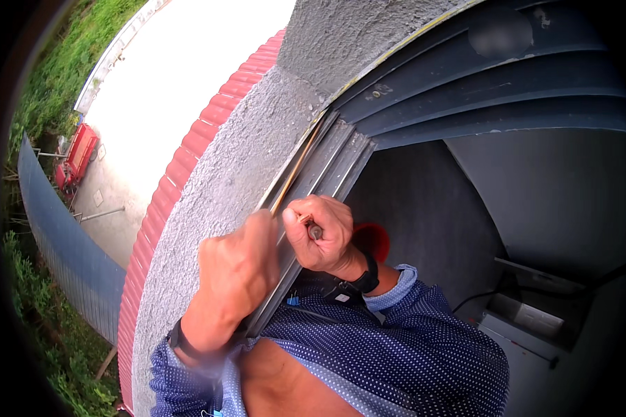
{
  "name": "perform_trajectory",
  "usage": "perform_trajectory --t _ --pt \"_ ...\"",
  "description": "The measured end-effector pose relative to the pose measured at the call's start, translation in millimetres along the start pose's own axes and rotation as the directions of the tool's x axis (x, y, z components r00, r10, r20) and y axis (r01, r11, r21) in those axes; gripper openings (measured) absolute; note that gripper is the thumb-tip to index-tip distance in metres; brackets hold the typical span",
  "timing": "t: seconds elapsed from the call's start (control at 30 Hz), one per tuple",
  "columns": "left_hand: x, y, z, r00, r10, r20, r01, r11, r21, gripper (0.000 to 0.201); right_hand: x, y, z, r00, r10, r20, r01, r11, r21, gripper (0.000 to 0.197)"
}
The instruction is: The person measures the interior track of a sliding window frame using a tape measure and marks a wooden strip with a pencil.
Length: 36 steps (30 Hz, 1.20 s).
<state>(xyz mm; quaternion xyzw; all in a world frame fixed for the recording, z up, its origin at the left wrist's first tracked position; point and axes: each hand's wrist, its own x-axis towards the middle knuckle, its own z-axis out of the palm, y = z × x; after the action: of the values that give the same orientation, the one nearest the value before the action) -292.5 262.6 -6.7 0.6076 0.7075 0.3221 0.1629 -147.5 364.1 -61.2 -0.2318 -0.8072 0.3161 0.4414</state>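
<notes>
We clamp right hand (322, 236) fingers on a thin tool (314, 231) (tip at frame (313, 177)); left hand (238, 271) fisted beside it.

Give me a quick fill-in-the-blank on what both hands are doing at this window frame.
1. The right hand grips a thin ____ tool.
2. The left hand presses on the grey window ____.
3. Both sleeves are blue with white ____.
4. The roof edge below is ____.

Missing: metal; frame; dots; red
</notes>
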Motion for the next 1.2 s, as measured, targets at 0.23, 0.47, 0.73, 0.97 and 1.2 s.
perform_trajectory --t 0.23,0.47,0.73,0.97,1.2 --pt "-18 -5 -15 0.997 0.041 -0.06 -0.04 0.999 0.019 0.015 0 0 -1 1.0 0.01 -0.003 -0.01 1.0 0.015 0.008" --pt "-32 1 -29 0.998 0.001 -0.065 0.006 0.993 0.114 0.017 -1 0 -1 1.0 0.014 0.009 -0.015 1.0 0.023 0.008" --pt "-11 8 -3 0.993 0.114 0.0 -0.107 0.934 0.341 0.011 -2 3 -2 1.0 -0.003 -0.005 0.003 1.0 -0.001 0.007" --pt "2 -4 10 0.994 0.084 0.068 -0.095 0.98 0.173 0.013 -1 0 -1 1.0 0.006 -0.015 -0.006 1.0 0.015 0.006" --pt "3 -1 -31 0.984 0.138 0.111 -0.163 0.952 0.259 0.026 -1 0 -2 1.0 0.022 0.003 -0.022 1.0 0.008 0.007"
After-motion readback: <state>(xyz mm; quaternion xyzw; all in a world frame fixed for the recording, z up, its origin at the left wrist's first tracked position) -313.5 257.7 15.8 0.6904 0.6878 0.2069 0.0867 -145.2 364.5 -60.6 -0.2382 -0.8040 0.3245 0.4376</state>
